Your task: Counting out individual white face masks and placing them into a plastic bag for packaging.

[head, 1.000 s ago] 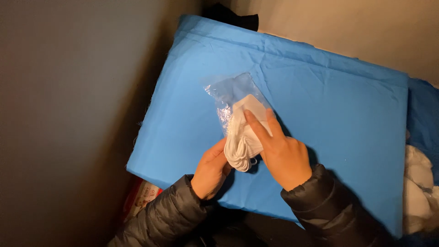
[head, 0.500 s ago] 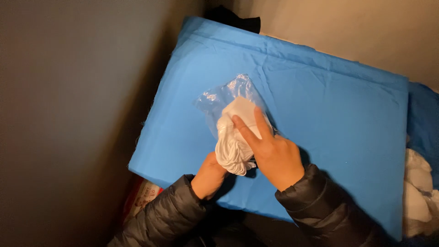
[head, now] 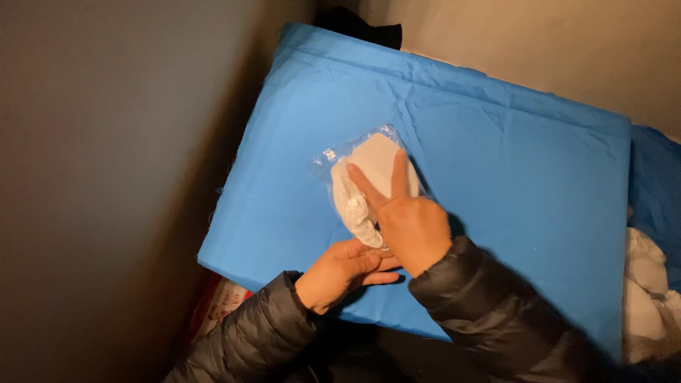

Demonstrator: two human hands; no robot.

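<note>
A clear plastic bag (head: 365, 159) with a folded white cloth inside lies on a blue cloth-covered surface (head: 496, 156). My right hand (head: 404, 216) rests on top of the bag, two fingers stretched flat over the white cloth. My left hand (head: 344, 269) is at the bag's near end, fingers pinching its open edge just under my right hand. Both arms wear dark puffy jacket sleeves.
A grey wall runs along the left side and a beige wall at the back. Something black (head: 362, 25) sits at the far edge. A white bundle (head: 645, 298) lies at the right. A red-and-white package (head: 216, 312) peeks out below the surface's near left corner.
The white cloth has gone further into the bag, which now lies flatter. My right hand has shifted from gripping the bundle to pressing on it with fingers extended.
</note>
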